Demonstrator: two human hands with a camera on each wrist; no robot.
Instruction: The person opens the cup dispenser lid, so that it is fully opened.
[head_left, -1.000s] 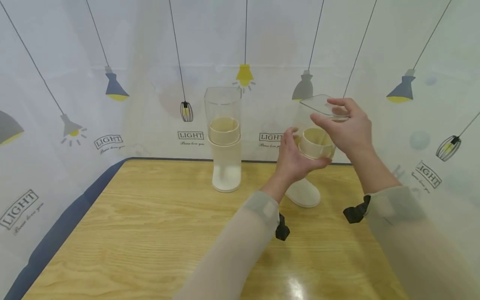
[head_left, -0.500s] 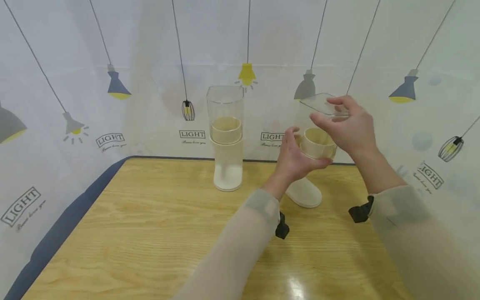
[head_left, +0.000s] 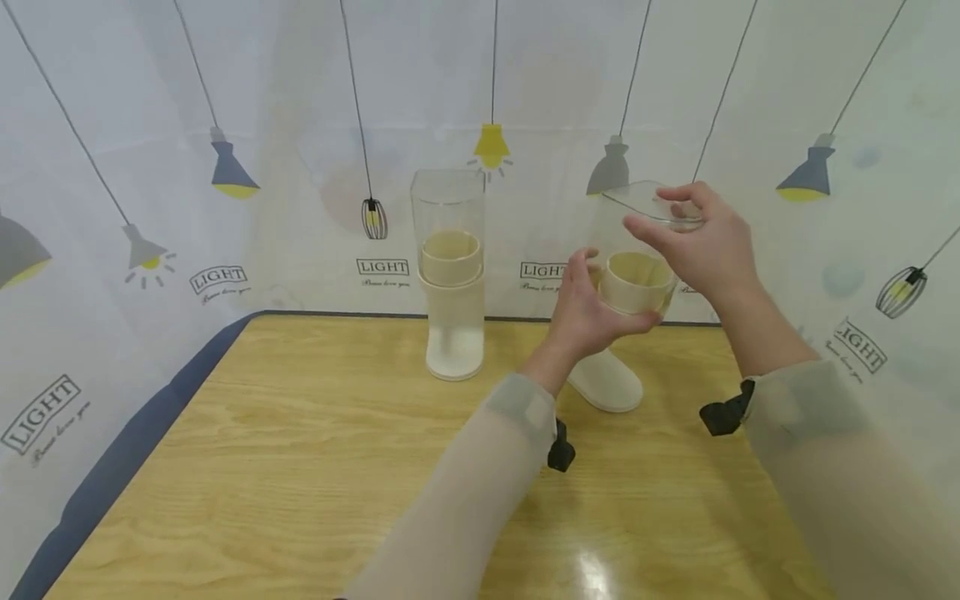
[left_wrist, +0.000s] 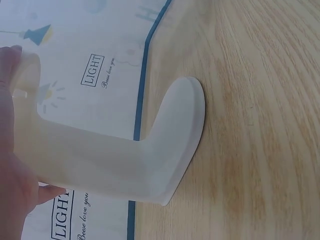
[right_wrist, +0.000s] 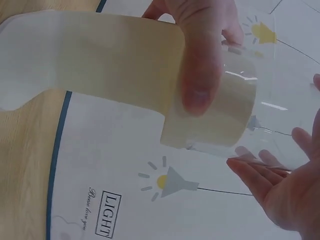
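Observation:
A cream pedestal stand point(head_left: 611, 385) with a rounded foot and hollow round collar stands at the back right of the table. My left hand point(head_left: 588, 317) grips it just below the collar, thumb across the front. A clear, squarish tube point(right_wrist: 272, 105) fits around the collar. My right hand point(head_left: 705, 243) holds the tube near its upper rim, thumb on the near side and fingers on the far side. In the left wrist view, the upright column of the stand point(left_wrist: 100, 157) runs from my palm down to the foot.
A matching stand point(head_left: 456, 333) with a clear tube point(head_left: 448, 204) on top stands to the left, near the table's back edge. Right behind the wooden table point(head_left: 300, 467) hangs a white backdrop point(head_left: 300, 200) printed with lamps. Black wrist cameras hang below both sleeves.
My right hand and the clear tube's rim have risen slightly. My left hand keeps its grip on the stand. The other stand stays in place.

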